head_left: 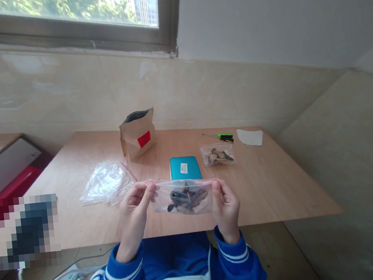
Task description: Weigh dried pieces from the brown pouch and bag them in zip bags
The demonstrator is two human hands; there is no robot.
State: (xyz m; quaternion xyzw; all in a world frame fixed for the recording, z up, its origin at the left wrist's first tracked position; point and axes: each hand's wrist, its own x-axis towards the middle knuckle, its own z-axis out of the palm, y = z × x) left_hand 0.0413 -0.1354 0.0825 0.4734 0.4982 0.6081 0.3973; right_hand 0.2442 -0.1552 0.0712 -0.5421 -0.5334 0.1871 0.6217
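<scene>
the left hand (133,211) and right hand (225,209) hold a clear zip bag (183,197) of dark, chunky pieces (187,198) up over the near edge of a plywood table (260,185), just in front of a teal case (185,168); an even, level pull keeps the bag taut and its contents easy to see. the fingers (216,194) of both hands are closed narrow, pinching the bag's red-edged top corners, while a second small bag of pieces (217,155) lies farther off, near a green-handled screwdriver (225,137).
</scene>
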